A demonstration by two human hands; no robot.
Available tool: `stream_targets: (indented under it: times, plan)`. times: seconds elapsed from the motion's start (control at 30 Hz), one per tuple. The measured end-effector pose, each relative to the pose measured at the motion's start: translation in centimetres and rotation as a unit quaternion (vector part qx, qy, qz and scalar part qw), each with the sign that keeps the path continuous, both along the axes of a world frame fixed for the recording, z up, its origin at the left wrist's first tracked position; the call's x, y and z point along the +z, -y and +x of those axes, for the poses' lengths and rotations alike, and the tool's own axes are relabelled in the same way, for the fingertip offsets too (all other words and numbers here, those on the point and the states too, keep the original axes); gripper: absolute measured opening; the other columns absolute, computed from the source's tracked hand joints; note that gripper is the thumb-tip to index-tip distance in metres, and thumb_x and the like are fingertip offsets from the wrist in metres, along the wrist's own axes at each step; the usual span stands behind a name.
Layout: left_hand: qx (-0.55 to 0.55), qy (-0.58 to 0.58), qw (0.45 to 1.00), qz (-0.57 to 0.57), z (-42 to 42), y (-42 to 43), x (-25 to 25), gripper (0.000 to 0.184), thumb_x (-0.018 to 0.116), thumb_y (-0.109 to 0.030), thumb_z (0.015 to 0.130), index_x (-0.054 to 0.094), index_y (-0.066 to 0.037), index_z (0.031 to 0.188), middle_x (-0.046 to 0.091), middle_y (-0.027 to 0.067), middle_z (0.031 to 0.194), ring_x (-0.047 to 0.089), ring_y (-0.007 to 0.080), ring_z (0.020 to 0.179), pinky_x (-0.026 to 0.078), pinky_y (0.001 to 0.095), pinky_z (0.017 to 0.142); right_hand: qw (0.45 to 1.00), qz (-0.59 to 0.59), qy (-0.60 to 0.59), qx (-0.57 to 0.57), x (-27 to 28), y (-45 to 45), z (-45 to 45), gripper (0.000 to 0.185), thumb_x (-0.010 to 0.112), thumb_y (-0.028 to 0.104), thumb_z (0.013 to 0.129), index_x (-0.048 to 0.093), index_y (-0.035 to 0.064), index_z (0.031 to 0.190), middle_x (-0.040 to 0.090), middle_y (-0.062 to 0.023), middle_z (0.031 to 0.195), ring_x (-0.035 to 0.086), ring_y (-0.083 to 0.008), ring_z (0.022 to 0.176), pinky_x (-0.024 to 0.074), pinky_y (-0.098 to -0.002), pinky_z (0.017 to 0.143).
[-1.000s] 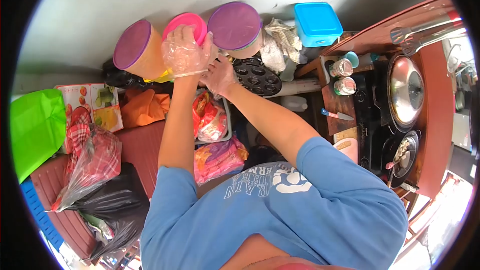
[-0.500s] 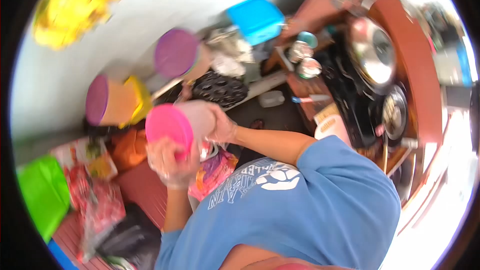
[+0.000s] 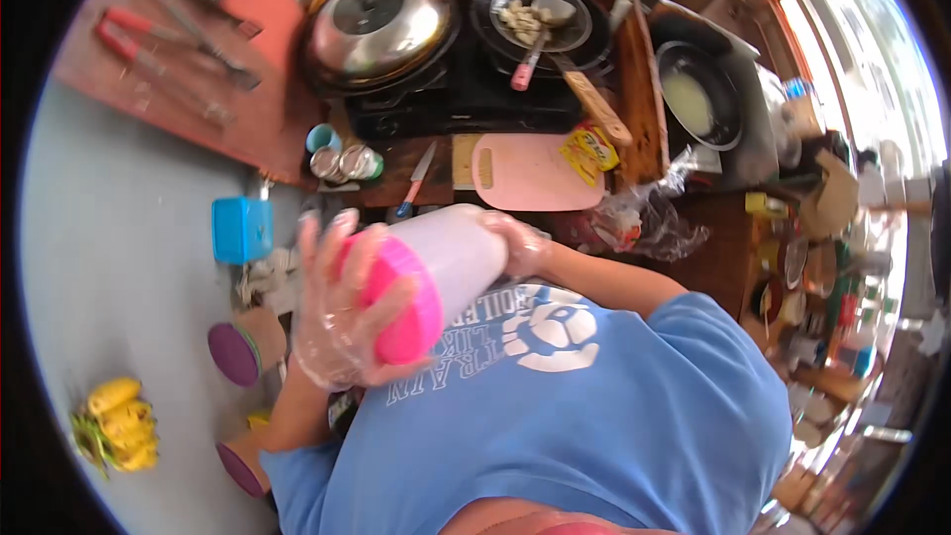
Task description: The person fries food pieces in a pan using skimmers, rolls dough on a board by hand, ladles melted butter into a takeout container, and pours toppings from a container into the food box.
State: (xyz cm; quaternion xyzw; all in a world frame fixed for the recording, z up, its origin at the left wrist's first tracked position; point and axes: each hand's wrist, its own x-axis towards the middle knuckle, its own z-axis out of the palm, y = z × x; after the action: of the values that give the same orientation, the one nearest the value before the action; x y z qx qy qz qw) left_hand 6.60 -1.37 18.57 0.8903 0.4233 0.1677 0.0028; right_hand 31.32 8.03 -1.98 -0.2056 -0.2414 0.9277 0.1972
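Observation:
A whitish container (image 3: 461,256) with a pink lid (image 3: 401,299) lies tilted on its side in front of the blue shirt. My left hand (image 3: 342,302), in a clear plastic glove, grips the lid with its fingers spread over it. At the container's other end, my right hand (image 3: 517,244), also gloved, holds the base. Just beyond the container are a knife (image 3: 418,178) with a blue and red handle and a pink cutting board (image 3: 535,171) with a yellow packet (image 3: 589,152) on its right corner.
A stove (image 3: 466,107) carries a lidded pan (image 3: 381,30) and a pan with a strainer of pale pieces (image 3: 530,22). Another pan (image 3: 698,94) stands at the right. Tongs (image 3: 163,45), a blue box (image 3: 242,230) and bananas (image 3: 124,424) are at the left.
The view has swung from the wall and shelf to the stove. Both hands have lifted the pink-lidded container from between the purple-lidded ones and carried it in front of the shirt.

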Motion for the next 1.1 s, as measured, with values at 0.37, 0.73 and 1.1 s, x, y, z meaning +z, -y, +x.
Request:
stream_targets:
  times: [0.37, 0.73, 1.1]
  plan:
    - [-0.414, 0.095, 0.898, -0.117, 30.6, -9.3, -3.8, 0.092, 0.082, -0.041, 0.063, 0.050, -0.015, 0.146, 0.048, 0.0245, 0.139, 0.051, 0.0457, 0.116, 0.046, 0.0526, 0.093, 0.859, -0.053, -0.065, -0.504, 1.8, 15.5, 26.4, 0.065, 0.061, 0.049, 0.091, 0.052, 0.0064, 0.139, 0.059, -0.0137, 0.136, 0.059, -0.0301, 0.123, 0.0480, -0.0531, 0.103]
    - [-0.202, 0.222, 0.569, -0.766, 73.5, 4.2, -16.8, 0.063, 0.073, -0.044, 0.083, 0.057, -0.005, 0.130, 0.064, 0.0111, 0.113, 0.064, 0.0190, 0.097, 0.053, 0.0338, 0.084, 0.489, 0.097, 0.213, -0.840, -2.6, 38.5, 53.0, 0.086, 0.066, 0.045, 0.078, 0.032, 0.0081, 0.148, 0.049, -0.0127, 0.138, 0.047, -0.0266, 0.131, 0.0391, -0.0412, 0.110]
    - [-0.062, 0.078, 0.487, -0.868, 87.8, 12.5, -19.0, 0.056, 0.072, -0.053, 0.081, 0.056, -0.016, 0.120, 0.063, 0.0089, 0.097, 0.065, 0.0262, 0.076, 0.058, 0.0453, 0.060, 0.313, 0.020, 0.272, -0.910, -10.0, 57.9, 69.1, 0.061, 0.056, 0.029, 0.093, 0.040, 0.0038, 0.146, 0.054, -0.0104, 0.134, 0.051, -0.0225, 0.127, 0.0388, -0.0363, 0.110]
